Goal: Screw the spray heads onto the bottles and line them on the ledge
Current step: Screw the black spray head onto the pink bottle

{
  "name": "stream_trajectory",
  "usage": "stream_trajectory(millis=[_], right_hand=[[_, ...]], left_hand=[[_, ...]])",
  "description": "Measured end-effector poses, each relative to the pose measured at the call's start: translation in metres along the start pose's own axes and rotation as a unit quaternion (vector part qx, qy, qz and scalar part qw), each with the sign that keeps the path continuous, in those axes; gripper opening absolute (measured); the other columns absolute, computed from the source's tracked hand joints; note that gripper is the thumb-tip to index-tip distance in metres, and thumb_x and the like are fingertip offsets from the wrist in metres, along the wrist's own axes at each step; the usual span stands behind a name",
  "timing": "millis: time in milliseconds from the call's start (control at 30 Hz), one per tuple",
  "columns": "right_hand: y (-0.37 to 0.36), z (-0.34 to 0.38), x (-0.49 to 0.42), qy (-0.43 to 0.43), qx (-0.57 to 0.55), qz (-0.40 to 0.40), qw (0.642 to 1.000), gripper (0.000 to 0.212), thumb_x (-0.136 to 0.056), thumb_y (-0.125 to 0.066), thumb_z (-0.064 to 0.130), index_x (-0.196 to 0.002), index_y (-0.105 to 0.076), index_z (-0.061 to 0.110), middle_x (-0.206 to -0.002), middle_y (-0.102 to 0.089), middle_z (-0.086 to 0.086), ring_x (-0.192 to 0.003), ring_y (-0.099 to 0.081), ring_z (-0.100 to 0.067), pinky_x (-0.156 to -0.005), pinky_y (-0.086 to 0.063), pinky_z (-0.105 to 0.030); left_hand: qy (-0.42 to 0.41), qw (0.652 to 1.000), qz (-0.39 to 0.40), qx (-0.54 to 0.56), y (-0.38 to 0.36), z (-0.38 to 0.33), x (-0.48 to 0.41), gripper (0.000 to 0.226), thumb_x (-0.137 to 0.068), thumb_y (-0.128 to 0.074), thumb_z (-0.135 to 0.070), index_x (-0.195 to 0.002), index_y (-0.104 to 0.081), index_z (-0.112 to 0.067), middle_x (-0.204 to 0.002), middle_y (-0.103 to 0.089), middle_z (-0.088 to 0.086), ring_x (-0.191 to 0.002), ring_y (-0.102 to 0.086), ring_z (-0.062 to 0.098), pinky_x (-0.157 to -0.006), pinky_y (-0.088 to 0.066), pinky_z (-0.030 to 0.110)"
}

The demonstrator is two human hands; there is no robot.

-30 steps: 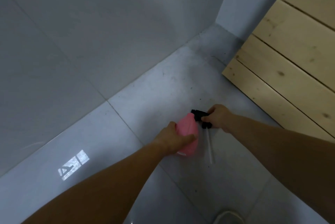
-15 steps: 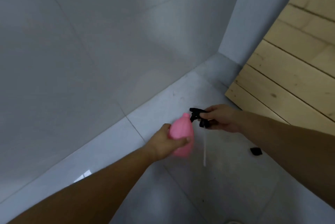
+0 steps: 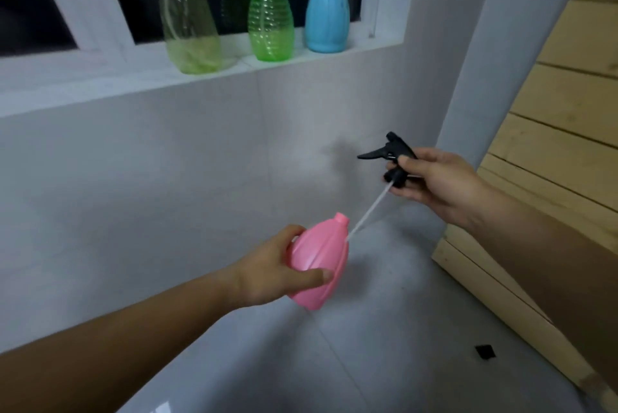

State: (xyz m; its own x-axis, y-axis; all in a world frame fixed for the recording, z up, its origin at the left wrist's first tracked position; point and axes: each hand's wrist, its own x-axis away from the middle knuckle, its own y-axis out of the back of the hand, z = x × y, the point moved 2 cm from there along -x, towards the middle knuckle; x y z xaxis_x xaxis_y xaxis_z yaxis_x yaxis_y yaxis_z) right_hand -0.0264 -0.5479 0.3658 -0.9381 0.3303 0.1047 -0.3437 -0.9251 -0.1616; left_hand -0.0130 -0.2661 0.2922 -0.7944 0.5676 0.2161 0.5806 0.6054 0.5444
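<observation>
Head view: you look down past both forearms at a tiled corner, with the window ledge (image 3: 234,73) up on the far side.
Done so far: three bottles stand in a row on that ledge with spray heads on, namely a pale green bottle (image 3: 189,21), a ribbed green bottle (image 3: 271,23) and a blue bottle (image 3: 327,16).
In hand, left: your left hand (image 3: 274,270) wraps around the pink bottle (image 3: 317,262), fingers curled on its body, neck tilted up and to the right, the mouth open.
In hand, right: your right hand (image 3: 434,182) pinches the black spray head (image 3: 388,153) at its collar, thumb over fingers.
Dip tube: the clear tube (image 3: 366,210) slants down from the head; its tip sits just beside the bottle's shoulder, not in the neck.
Left to do: by my judgement, thread the tube in, screw the head down, then stand this bottle on the ledge beside the others.
Hard to make out: the tops of the ledge bottles are cut off by the frame edge, so their heads show only partly.
Unclear: a small black piece (image 3: 485,351) lies on the floor (image 3: 384,345) at the near right; you cannot tell what it is.
</observation>
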Motion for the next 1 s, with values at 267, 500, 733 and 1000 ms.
stream_trajectory(millis=[267, 500, 733, 1000], right_hand=[[-0.047, 0.050, 0.039, 0.119, -0.017, -0.049, 0.992, 0.008, -0.095, -0.057, 0.009, -0.102, -0.062, 0.011, -0.096, -0.069, -0.011, -0.081, -0.070, -0.024, -0.079, -0.061, -0.036], [-0.057, 0.030, 0.042, 0.122, -0.005, -0.029, 0.992, 0.023, -0.095, -0.056, 0.004, -0.118, -0.059, 0.004, -0.096, -0.069, -0.011, -0.082, -0.069, -0.026, -0.076, -0.062, -0.032], [-0.079, 0.000, 0.049, 0.018, 0.037, 0.114, 0.993, 0.024, -0.097, -0.049, -0.002, -0.120, -0.054, -0.001, -0.094, -0.070, -0.013, -0.086, -0.068, -0.024, -0.074, -0.062, -0.029], [-0.079, -0.014, 0.048, -0.001, 0.058, 0.198, 0.978, 0.031, -0.091, -0.055, -0.009, -0.121, -0.051, -0.002, -0.099, -0.069, -0.012, -0.086, -0.068, -0.020, -0.076, -0.059, -0.028]], left_hand=[[-0.029, 0.998, -0.049, 0.028, 0.031, -0.003, 0.058, 0.078, -0.073, -0.092, -0.035, -0.138, -0.050, -0.034, -0.125, -0.065, -0.005, -0.110, -0.068, 0.013, -0.092, -0.062, 0.035], [-0.060, 0.997, -0.055, 0.019, 0.033, -0.001, 0.062, 0.072, -0.075, -0.092, -0.028, -0.135, -0.051, -0.034, -0.120, -0.065, -0.010, -0.106, -0.066, 0.005, -0.080, -0.056, 0.013], [-0.075, 0.995, -0.039, 0.053, 0.032, -0.009, 0.050, 0.071, -0.077, -0.091, -0.028, -0.137, -0.055, -0.033, -0.124, -0.067, -0.008, -0.109, -0.067, 0.006, -0.083, -0.057, 0.016], [-0.074, 0.991, -0.030, 0.108, 0.030, -0.007, 0.039, 0.076, -0.062, -0.089, -0.047, -0.132, -0.061, -0.037, -0.123, -0.072, -0.007, -0.112, -0.069, 0.012, -0.095, -0.061, 0.037]])
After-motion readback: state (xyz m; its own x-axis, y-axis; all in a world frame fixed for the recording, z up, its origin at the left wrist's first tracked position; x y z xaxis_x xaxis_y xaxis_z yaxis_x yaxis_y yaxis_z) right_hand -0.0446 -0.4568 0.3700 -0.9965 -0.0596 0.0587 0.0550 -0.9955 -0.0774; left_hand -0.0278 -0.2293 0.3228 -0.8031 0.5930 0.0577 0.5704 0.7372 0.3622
